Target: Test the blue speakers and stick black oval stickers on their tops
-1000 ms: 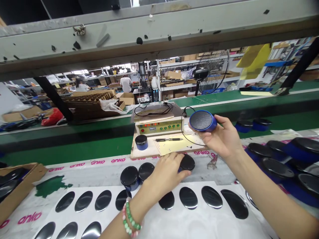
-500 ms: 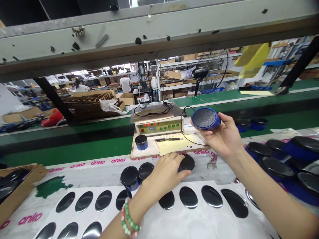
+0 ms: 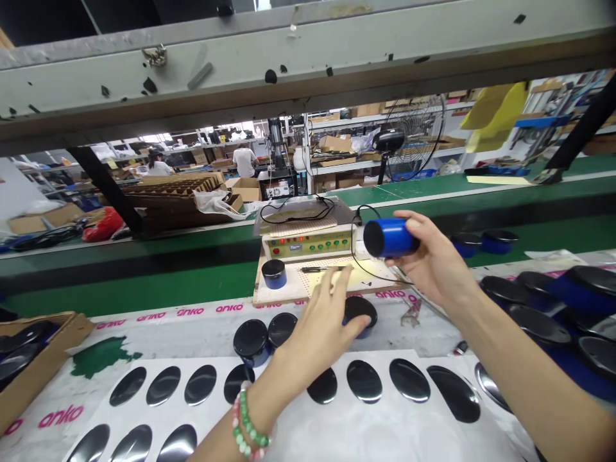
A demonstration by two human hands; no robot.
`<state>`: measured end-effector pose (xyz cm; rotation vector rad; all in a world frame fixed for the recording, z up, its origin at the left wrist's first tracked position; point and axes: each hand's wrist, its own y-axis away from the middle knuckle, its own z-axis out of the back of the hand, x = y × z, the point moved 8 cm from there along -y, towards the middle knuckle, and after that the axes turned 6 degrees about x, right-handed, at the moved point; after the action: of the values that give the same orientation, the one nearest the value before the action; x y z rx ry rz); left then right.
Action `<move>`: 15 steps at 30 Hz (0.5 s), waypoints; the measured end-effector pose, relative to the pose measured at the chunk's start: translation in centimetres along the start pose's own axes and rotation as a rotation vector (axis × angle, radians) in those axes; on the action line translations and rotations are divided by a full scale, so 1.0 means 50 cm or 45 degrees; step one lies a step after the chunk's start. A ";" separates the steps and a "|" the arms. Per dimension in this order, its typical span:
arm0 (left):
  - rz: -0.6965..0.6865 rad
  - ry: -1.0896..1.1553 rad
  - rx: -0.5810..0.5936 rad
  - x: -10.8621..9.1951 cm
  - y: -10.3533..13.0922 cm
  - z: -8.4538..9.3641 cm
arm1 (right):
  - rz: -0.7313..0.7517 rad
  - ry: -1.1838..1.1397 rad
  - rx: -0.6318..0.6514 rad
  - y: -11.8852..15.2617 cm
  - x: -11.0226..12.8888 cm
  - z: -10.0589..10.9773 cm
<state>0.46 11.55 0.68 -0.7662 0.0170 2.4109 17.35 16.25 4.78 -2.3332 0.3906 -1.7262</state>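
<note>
Bkgd shelves (image 3: pixel 337 163) indistinct; R hand (image 3: pixel 437 262) partly hides blue cyl. (image 3: pixel 392 237)

Left hand (image 3: pixel 323 316) loosely splayed; right hand (image 3: pixel 437 262) raised, apparently clasping.

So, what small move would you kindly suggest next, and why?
Perhaps bring the left hand to steady the blue cylinder: that hand looks open, its grip loose, while the right hand alone holds the cylinder, tipped on its side.

The blue cylinder (image 3: pixel 395 237) looks smooth, the black discs (image 3: pixel 364 382) glossy.
</note>
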 end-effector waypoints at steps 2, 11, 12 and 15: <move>0.006 0.049 -0.141 0.000 0.003 0.022 | 0.003 0.178 0.062 0.016 -0.005 -0.023; -0.061 0.042 -0.225 -0.022 0.044 0.158 | 0.023 0.678 0.758 0.119 -0.039 -0.170; 0.023 -0.017 -0.279 -0.007 0.059 0.197 | 0.025 0.767 0.765 0.118 -0.035 -0.164; 0.448 -0.244 -0.454 0.085 0.144 0.330 | 0.060 1.159 0.768 0.100 -0.026 -0.135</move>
<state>-14.86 11.03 11.00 -0.7303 -0.3947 2.8590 10.11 11.90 3.93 -1.0483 0.0245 -2.3649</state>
